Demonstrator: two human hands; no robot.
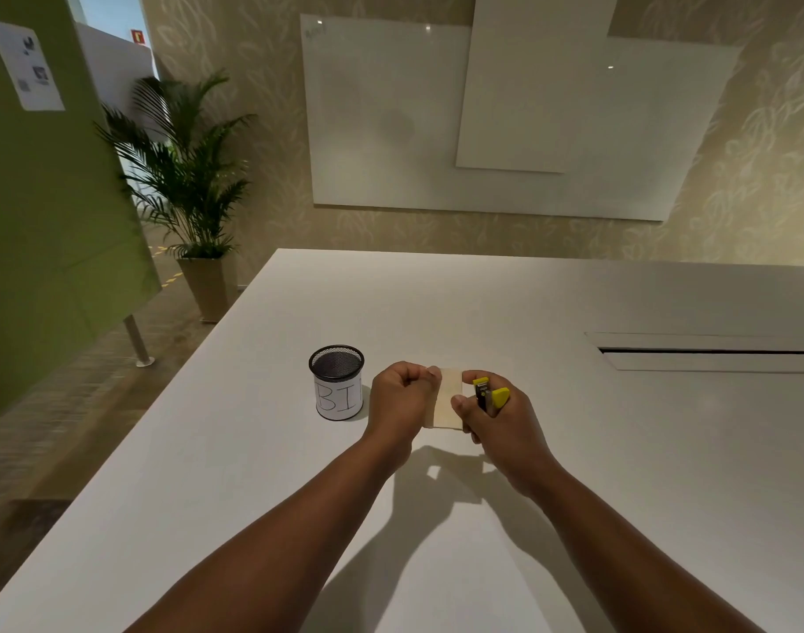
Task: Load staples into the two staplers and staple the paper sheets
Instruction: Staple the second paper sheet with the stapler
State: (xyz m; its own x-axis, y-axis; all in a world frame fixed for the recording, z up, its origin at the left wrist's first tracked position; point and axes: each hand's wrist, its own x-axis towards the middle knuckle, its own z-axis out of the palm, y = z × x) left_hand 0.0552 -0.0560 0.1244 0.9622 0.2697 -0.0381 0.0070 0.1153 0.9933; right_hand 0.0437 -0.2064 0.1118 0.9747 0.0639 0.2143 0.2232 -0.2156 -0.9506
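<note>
Left hand: the left hand (402, 397) is curled, thumb and fingers pinching the left edge of a small pale cream rectangular paper sheet (449, 398); it is raised above the bench.
Right hand: the right hand (496, 420) is curled round a small yellow and black plastic stapler (490, 396); its thumb and forefinger also touch the right edge of the paper sheet.
Paper sheet, position: it spans the gap between the two hands, directly right of the left hand's knuckles and directly left of the right hand's thumb, held clear of the bench with its shadow cast below and toward the wrists.
Paper sheet, axis: the long axis runs away from the person, near end low, far end high; the face is turned up toward the camera. Whether it is one sheet or several cannot be told.
Stapler, position: it sits in the right hand, above the palm and just right of the paper sheet, not visibly clamped on it.
Stapler, axis: it stands roughly upright, the black body toward the paper, the yellow part on the outer side. Which end is the mouth cannot be told.
Pen pot: a black wire-mesh cylindrical pot (336, 382) with a white paper label stands upright just left of the left hand, apart from it.
Bench: a white flat-topped bench (254, 450) lies under both forearms.
</note>
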